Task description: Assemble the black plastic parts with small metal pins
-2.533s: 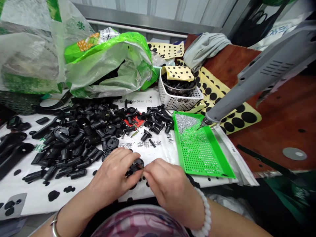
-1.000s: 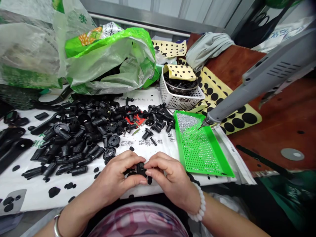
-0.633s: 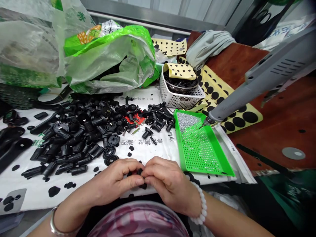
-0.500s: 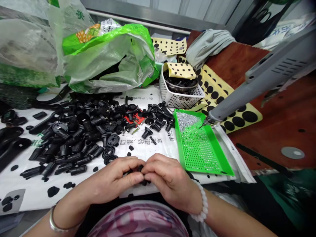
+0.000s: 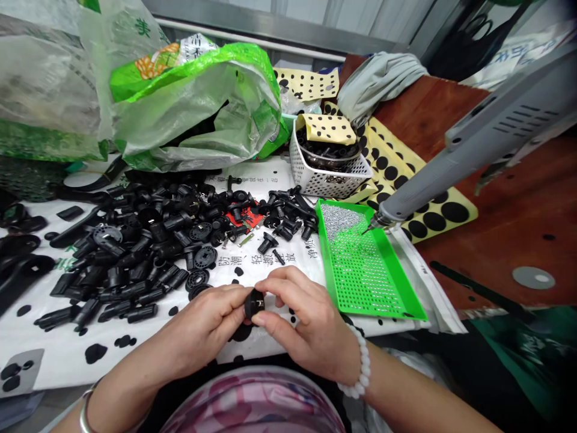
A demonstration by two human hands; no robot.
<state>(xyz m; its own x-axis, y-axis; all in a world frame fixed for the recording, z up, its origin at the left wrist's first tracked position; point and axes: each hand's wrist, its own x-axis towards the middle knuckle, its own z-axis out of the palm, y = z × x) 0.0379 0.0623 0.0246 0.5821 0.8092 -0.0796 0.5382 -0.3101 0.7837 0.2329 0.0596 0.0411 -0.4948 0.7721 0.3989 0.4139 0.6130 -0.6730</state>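
**Both hands on one small black part at the near edge of the desk**

Head view: a cluttered desk (image 5: 518,198) of red-brown wood runs under a pale corrugated wall, its left and middle covered by a white printed sheet (image 5: 270,180) with black characters. The landmark here is the green perforated plastic tray (image 5: 365,270), which lies on the right end of that sheet and holds a heap of tiny silver screws (image 5: 339,219) in its far corner. Above the tray's far right corner hangs a grey electric screwdriver (image 5: 473,141), its tip just over the rim. Behind the tray stands a white slotted plastic basket (image 5: 327,174) full of dark parts, with a yellow sheet of black round pads (image 5: 327,127) folded over it; more such yellow pad sheets (image 5: 433,210) lie right of the tray. Left of the tray spreads a wide pile of black plastic fittings (image 5: 148,240), and behind that pile slumps a green and clear plastic bag (image 5: 198,108).

Just left of the tray's near end, close to the desk edge, the left hand (image 5: 205,328) and the right hand (image 5: 306,319) meet around a small round black plastic part (image 5: 255,303). It is off the sheet, held up between them. The left grip is closed on it with thumb and fingertips from the left; the right grip pinches it from the right, thumb below and forefinger above. A white bead bracelet (image 5: 358,373) circles the right wrist, a silver bangle (image 5: 85,409) the left.
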